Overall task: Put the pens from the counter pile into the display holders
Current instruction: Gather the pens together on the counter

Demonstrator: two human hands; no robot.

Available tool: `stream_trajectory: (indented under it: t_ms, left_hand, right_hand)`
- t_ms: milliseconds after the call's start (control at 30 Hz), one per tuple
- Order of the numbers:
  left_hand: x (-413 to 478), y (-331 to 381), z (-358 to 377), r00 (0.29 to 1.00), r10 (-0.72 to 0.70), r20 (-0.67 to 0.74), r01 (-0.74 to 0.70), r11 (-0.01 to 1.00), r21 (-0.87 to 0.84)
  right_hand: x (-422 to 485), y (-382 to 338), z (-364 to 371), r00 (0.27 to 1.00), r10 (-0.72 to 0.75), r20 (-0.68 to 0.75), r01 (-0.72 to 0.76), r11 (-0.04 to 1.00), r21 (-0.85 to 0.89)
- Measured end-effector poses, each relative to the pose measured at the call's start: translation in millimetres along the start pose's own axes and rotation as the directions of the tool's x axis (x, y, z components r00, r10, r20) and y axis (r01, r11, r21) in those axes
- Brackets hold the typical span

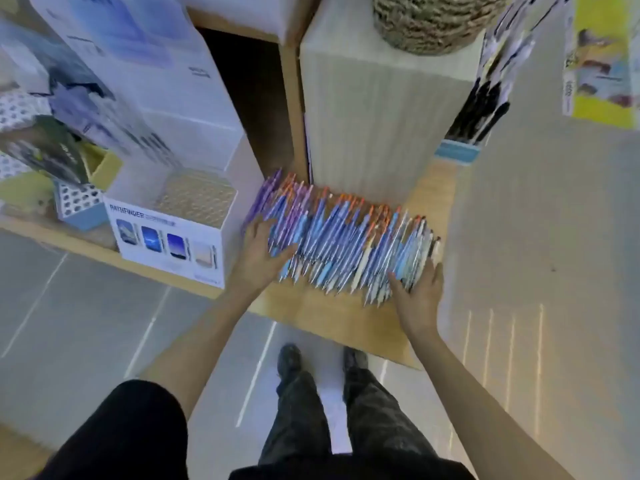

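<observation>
The pile of pens [346, 244] lies on the wooden desk [329, 313], near its corner. The pens are packed side by side in a long band, with their orange clicker ends pointing away from the person and their tips towards them. Behind the pile stands a pale ribbed block [377, 116], which seems to act as a backstop and keep the row from sliding off the far side. A woven basket [433, 26] sits on top of the block.

The left hand [261, 252] lies on the left end of the pile with its fingers spread flat across several barrels. Its grip is released, so it presses on the pens and does not clasp them. The right hand [417, 292] stands edge-on against the right end with straight fingers, and its grip is also released. With one hand at each end, the person appears to be squeezing the loose band together, probably to square it up so a bunch can be lifted cleanly.

The white display holder [166, 237] stands just beside the pile on the left. Its honeycomb top faces up and its sockets look unfilled, so the transfer seems barely begun. Its place next to the pile keeps each carry short. The rounded barrels are likely to roll and fan out if squeezed unevenly.
</observation>
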State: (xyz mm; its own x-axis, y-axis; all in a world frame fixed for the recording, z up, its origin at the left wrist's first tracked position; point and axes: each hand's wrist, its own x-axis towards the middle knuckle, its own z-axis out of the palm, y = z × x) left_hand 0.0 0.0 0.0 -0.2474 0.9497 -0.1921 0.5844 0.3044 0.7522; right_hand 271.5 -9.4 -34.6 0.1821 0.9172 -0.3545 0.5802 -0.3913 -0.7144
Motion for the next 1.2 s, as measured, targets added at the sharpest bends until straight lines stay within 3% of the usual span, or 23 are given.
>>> stream_trajectory:
  t_ms: [167,333,500,767,933,1200]
  left_hand:
    - [36,-13,-8,0.999,-0.026,0.038,0.017,0.972,0.233]
    - [54,-13,-3,0.993,0.094,0.07,-0.108,0.963,0.245]
    - [75,1,6,0.996,0.054,0.066,-0.078,0.892,0.445]
    - [75,4,12,0.99,-0.103,0.096,0.068,0.948,0.311]
    - [70,0,13,0.99,-0.087,0.114,0.046,0.944,0.326]
    - [87,5,9,0.986,-0.099,0.136,0.074,0.982,0.172]
  right_hand:
    - [8,1,22,0.996,0.017,-0.088,-0.017,1.0,-0.002]
    - [19,4,25,0.984,-0.032,-0.175,0.015,0.995,-0.101]
    - [33,-6,23,0.968,0.027,-0.249,-0.006,0.997,0.082]
    - [29,-22,47,0.994,0.002,-0.113,0.021,0.978,0.207]
    - [29,-21,44,0.991,-0.063,-0.114,0.082,0.982,0.168]
    - [34,-40,52,0.992,-0.017,-0.121,0.055,0.945,0.322]
